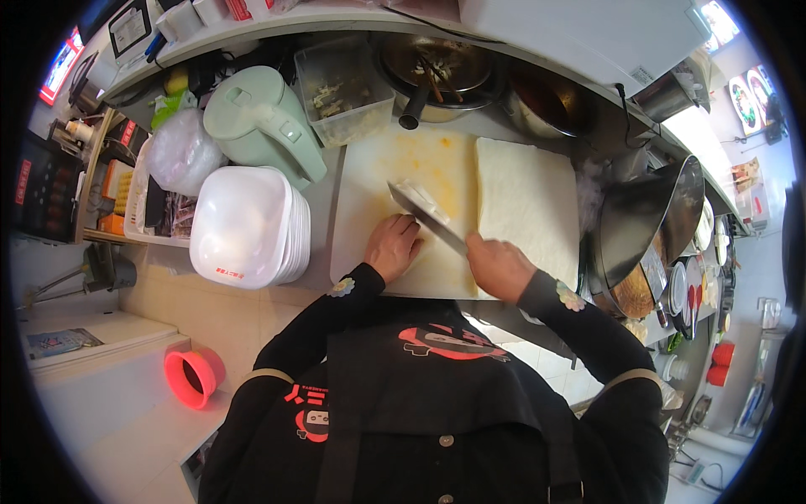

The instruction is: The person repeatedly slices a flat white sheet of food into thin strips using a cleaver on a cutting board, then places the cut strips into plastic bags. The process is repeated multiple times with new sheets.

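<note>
A white cutting board (378, 157) with yellow stains lies in front of me. My right hand (500, 264) grips a knife (434, 223) whose blade slants up and left across the board. White food pieces (425, 198) lie against the blade's far side. My left hand (395, 246) is on the board at the near side of the blade, fingers curled; whether something lies under them is hidden. To the right of the stained area, a folded white cloth or sheet (526, 201) lies flat.
Stacked white trays (242, 220) and a pale green electric kettle (258, 120) stand left. Behind the board are a clear plastic container (343, 94), a pan with chopsticks (409, 113) and a pot (544, 116). A large metal vessel (642, 220) stands right, beside rising steam.
</note>
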`<move>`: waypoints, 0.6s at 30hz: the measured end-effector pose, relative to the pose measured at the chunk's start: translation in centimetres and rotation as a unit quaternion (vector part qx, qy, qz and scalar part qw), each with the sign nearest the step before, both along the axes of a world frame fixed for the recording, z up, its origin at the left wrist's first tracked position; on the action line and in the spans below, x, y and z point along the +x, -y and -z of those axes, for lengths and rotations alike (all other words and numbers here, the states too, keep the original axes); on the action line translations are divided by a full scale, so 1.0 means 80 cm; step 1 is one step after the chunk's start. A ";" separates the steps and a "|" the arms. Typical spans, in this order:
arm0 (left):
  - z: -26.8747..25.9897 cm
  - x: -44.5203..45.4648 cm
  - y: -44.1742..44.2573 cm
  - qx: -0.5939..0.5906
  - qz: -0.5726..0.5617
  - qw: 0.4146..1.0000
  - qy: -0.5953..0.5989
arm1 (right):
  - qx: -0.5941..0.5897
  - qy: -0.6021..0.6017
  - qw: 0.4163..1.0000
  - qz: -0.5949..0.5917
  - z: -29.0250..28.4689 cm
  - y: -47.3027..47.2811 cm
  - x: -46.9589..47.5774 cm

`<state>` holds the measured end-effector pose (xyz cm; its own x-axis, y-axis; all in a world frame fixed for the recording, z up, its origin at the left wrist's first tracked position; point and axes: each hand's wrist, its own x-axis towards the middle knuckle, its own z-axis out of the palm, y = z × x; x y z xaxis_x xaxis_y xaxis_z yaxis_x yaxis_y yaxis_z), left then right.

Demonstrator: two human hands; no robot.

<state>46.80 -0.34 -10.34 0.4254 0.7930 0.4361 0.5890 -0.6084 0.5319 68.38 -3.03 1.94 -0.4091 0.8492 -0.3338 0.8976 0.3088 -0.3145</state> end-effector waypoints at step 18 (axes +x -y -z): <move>0.004 -0.006 0.005 -0.014 0.000 1.000 0.022 | -0.003 -0.021 1.000 0.011 0.027 -0.012 -0.031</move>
<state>46.33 -0.76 -10.65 0.4065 0.8051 0.4321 0.5648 -0.5931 0.5738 65.94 -2.11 -0.22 -0.4045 0.8563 -0.3211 0.8901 0.2880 -0.3532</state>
